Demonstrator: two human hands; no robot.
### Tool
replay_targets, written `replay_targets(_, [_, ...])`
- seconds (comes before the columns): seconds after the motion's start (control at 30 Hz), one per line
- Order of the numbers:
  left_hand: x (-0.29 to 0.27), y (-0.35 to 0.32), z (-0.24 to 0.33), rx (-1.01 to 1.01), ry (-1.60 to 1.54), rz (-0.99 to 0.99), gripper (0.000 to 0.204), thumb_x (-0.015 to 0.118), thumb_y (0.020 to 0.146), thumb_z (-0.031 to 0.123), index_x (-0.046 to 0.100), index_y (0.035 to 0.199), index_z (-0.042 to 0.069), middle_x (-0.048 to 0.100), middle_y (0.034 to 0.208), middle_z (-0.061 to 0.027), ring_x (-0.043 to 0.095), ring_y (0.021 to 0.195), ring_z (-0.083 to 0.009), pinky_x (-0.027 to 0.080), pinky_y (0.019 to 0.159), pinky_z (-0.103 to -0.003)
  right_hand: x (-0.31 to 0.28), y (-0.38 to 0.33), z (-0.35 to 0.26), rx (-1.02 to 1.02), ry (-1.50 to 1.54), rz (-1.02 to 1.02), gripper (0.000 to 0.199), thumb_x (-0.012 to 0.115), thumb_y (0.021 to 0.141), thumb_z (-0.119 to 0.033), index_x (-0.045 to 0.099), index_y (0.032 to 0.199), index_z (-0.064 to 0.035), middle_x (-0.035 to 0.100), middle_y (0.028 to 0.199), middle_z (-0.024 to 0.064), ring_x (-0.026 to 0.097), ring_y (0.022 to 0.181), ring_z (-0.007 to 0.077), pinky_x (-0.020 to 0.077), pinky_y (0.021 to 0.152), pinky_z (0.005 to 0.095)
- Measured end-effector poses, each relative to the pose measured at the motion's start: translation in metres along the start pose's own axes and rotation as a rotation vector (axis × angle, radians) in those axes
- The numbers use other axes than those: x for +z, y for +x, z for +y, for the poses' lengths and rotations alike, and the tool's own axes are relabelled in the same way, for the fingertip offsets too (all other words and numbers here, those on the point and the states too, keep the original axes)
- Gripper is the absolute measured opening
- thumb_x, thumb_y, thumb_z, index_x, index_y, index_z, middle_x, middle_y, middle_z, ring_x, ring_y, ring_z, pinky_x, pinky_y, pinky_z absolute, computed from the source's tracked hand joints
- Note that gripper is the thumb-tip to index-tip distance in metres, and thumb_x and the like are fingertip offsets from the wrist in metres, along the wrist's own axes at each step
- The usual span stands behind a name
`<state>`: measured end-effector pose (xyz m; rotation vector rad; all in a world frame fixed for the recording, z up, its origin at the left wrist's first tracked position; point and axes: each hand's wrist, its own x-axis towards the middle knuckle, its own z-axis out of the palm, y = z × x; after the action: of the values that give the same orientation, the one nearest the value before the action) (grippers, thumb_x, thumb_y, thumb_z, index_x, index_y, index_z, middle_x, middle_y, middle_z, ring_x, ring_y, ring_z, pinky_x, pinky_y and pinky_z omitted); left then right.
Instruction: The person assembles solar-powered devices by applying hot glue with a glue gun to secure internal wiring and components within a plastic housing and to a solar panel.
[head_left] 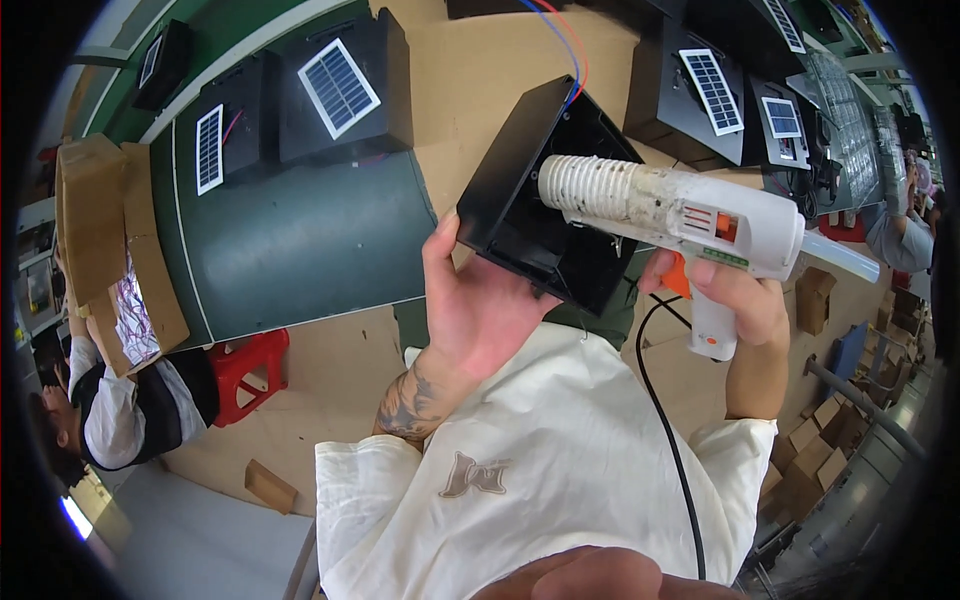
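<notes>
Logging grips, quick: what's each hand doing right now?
Left hand: holding the open black box.
Right hand: closed, holding the white glue gun.

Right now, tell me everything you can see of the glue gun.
The glue gun has a white, plastic-looking, stained body, a grimy ribbed barrel, an orange trigger and a translucent stick jutting from its rear. The right hand wraps its handle, a finger at the trigger. It lies roughly level, barrel toward the left, overlapping the open black box; whether they touch is unclear.
</notes>
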<state>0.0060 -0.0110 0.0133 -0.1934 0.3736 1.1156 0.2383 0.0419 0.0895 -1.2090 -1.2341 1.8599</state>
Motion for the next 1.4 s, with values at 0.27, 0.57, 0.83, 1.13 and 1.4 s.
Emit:
replay_targets(0.27, [-0.008, -0.001, -0.001, 0.006, -0.014, 0.019, 0.071, 0.039, 0.091, 0.065, 0.048, 0.139, 0.014, 0.051, 0.141, -0.0055, 0.046, 0.13, -0.0269, 0.034, 0.106, -0.051, 0.005, 0.002, 0.015, -0.166, -0.204, -0.08, 0.045, 0.06, 0.08, -0.004, 0.055, 0.124, 0.0041, 0.064, 0.084, 0.0095, 0.061, 0.074, 0.0164, 0.0479, 0.064, 0.0291])
replay_targets(0.57, [-0.011, -0.001, -0.002, 0.016, -0.006, 0.052, 0.073, 0.038, 0.091, 0.066, 0.045, 0.142, 0.014, 0.046, 0.145, -0.0063, 0.042, 0.133, -0.0272, 0.032, 0.108, -0.05, 0.006, 0.002, 0.02, -0.154, -0.232, -0.075, 0.04, 0.057, 0.081, 0.0, 0.057, 0.121, 0.0049, 0.061, 0.078, 0.0057, 0.056, 0.067, 0.0132, 0.0451, 0.059, 0.0274])
replay_targets(0.83, [-0.012, 0.0, -0.003, 0.035, 0.005, 0.065, 0.074, 0.037, 0.091, 0.067, 0.045, 0.142, 0.014, 0.046, 0.145, -0.0061, 0.042, 0.133, -0.0267, 0.031, 0.109, -0.049, 0.005, -0.001, 0.023, -0.099, -0.213, -0.034, 0.037, 0.059, 0.079, 0.001, 0.057, 0.115, 0.0059, 0.06, 0.076, 0.0057, 0.054, 0.063, 0.0124, 0.0437, 0.056, 0.0272])
replay_targets(1.13, [-0.014, -0.002, -0.002, 0.049, -0.026, 0.071, 0.072, 0.037, 0.092, 0.065, 0.047, 0.141, 0.014, 0.048, 0.144, -0.0061, 0.044, 0.132, -0.0271, 0.032, 0.108, -0.051, 0.003, -0.005, 0.023, 0.008, -0.352, -0.029, 0.039, 0.06, 0.083, -0.019, 0.056, 0.114, 0.0042, 0.06, 0.074, 0.0092, 0.056, 0.063, 0.0156, 0.0465, 0.057, 0.0303])
replay_targets(1.4, [-0.016, -0.001, -0.004, 0.058, -0.072, 0.092, 0.071, 0.038, 0.091, 0.064, 0.047, 0.141, 0.014, 0.048, 0.144, -0.0058, 0.042, 0.133, -0.027, 0.029, 0.11, -0.051, 0.002, -0.006, 0.021, -0.069, -0.509, 0.011, 0.04, 0.059, 0.082, -0.017, 0.055, 0.115, 0.006, 0.059, 0.071, 0.0095, 0.055, 0.059, 0.016, 0.0462, 0.055, 0.0305])
